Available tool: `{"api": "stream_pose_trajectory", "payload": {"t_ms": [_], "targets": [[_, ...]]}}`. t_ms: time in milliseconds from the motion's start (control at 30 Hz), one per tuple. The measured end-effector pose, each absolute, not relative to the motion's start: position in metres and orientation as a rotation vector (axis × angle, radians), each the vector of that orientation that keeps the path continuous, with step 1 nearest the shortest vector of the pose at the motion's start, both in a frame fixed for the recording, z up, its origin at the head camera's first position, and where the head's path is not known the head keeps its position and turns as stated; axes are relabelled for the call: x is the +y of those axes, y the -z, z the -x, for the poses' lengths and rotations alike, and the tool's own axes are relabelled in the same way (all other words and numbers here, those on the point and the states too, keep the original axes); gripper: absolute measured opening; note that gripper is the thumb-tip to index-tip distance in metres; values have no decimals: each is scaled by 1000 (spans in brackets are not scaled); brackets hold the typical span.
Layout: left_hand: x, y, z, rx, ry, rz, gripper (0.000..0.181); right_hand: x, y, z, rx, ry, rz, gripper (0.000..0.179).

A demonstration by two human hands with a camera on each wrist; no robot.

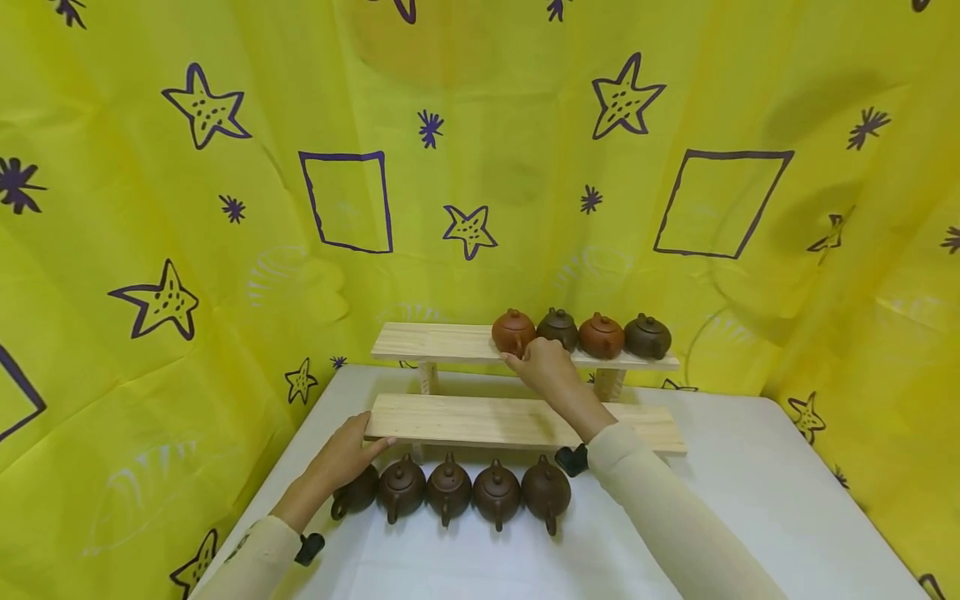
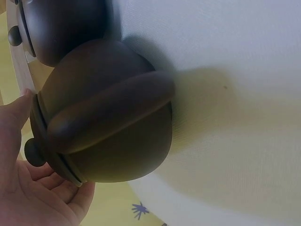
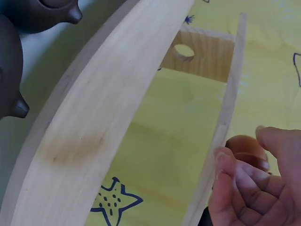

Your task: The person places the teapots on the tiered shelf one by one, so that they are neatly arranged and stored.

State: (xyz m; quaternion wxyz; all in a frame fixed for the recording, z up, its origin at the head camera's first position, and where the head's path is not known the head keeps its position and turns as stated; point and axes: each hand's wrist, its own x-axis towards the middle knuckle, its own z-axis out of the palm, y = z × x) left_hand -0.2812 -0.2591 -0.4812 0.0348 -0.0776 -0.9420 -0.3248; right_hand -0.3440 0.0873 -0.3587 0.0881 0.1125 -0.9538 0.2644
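Note:
My right hand (image 1: pixel 547 365) is at the front of the upper shelf, beside the handle of a reddish clay teapot (image 1: pixel 513 325). In the right wrist view, its fingers (image 3: pixel 225 165) are bent near that teapot (image 3: pixel 247 146), and the thumb stands apart from them. Whether they touch the handle is hard to see. My left hand (image 1: pixel 347 450) rests at the left end of the lower shelf (image 1: pixel 465 419), above the leftmost dark brown teapot (image 1: pixel 358 490). In the left wrist view, this teapot (image 2: pixel 117 117) partly hides the left hand's spread fingers (image 2: pixel 80 202).
Several brown teapots (image 1: pixel 497 492) stand in a row on the white table (image 1: pixel 720 517), before the lower shelf. Right of the reddish teapot, the upper shelf (image 1: pixel 435 340) carries two dark teapots and another reddish one (image 1: pixel 602 335). A yellow patterned curtain (image 1: pixel 517 283) hangs behind.

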Motion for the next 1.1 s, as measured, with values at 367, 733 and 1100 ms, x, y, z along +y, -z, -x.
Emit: {"api": "stream_pose_trajectory", "payload": {"t_ms": [367,733,1100], "targets": [[-263,484,281,-2884,1013,241,75,102,383,295,-2903,-829,-539,61],[-261,487,282,-2872,995,251,75,130,426,236,-2945,-847,-554,57],[-261,486,280,-2869,977,241,75,147,479,198,-3025,-891,-566,59]]}}
